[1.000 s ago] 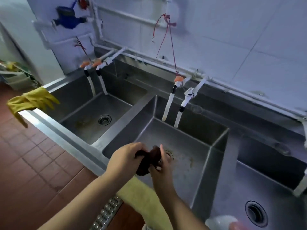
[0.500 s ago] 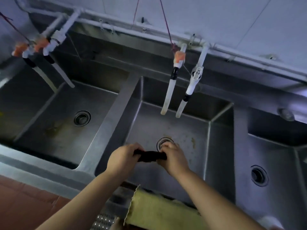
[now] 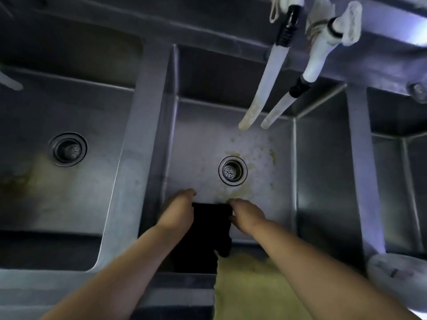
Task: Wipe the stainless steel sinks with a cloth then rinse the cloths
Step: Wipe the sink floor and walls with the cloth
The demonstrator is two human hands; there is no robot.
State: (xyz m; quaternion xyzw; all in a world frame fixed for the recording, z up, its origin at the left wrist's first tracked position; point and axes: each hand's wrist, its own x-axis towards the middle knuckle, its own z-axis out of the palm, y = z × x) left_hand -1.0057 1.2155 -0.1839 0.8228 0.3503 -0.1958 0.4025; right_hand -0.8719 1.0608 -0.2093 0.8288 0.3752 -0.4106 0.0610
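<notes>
At the far left lay the left sink, its floor stained yellow-brown near the drain, with nothing in it. Next came the divider, and then the middle sink, where both hands were working. The left hand had its fingers curled around the left top corner of the cloth, and the right hand pinched the right top corner in the same way, so each hand was grasping the cloth and none was free. The cloth was dark and hung between the two hands, its top edge stretched from left to right and its long side falling down toward the near wall of the middle sink. It seemed to be held just above the floor, but I could not tell if the lower end touched the steel. Both hands were equally near to it, one at each corner. The stained floor and the second drain lay just beyond the fingers, away from the person, so I judged the next wipe would need the cloth lowered flat and pushed forward. Two hoses hung above the far side of this sink, with no water visible. A yellow towel lay over the near rim, beside the right forearm. At the far right was the right sink.
</notes>
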